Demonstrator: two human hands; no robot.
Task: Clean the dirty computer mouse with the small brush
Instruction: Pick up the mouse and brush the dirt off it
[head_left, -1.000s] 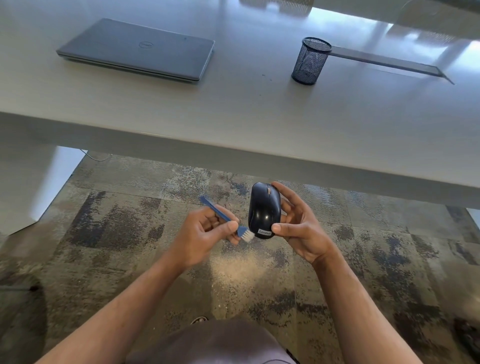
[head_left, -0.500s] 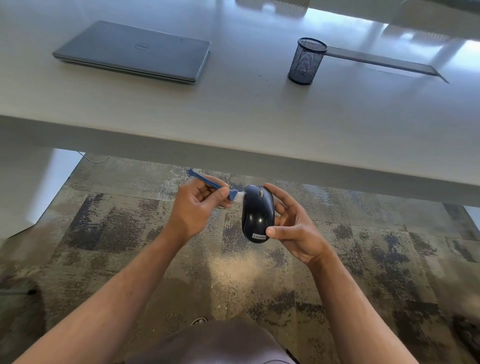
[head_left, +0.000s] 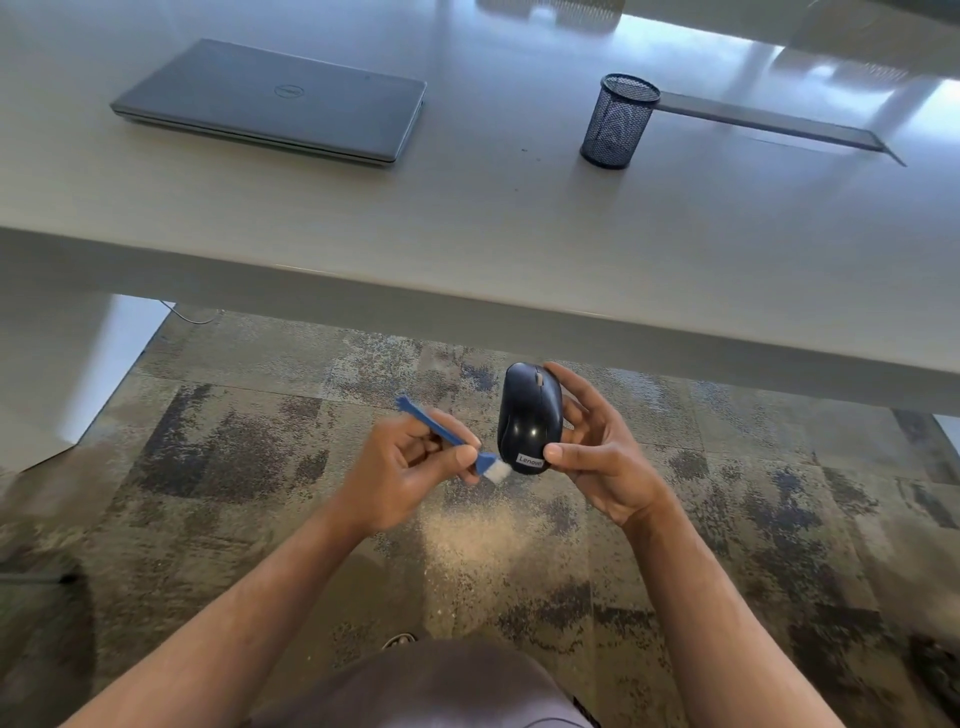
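Observation:
A black computer mouse (head_left: 529, 415) with a white label near its rear end is held in the air over the carpet, below the desk's front edge. My right hand (head_left: 597, 447) grips it from the right side, thumb on the rear end and fingers behind. My left hand (head_left: 410, 467) pinches a small blue brush (head_left: 447, 435) by its thin handle. The brush's white bristles touch the mouse's rear left edge beside the label.
A grey desk (head_left: 467, 228) spans the upper view, its front edge just above my hands. On it lie a shut grey laptop (head_left: 275, 101) at the left and a black mesh pen cup (head_left: 618, 120) at the right. Patterned carpet (head_left: 249, 467) lies below.
The brush swept from the mouse's front left edge back down to its rear end near the label. Both hands and the mouse shifted slightly lower.

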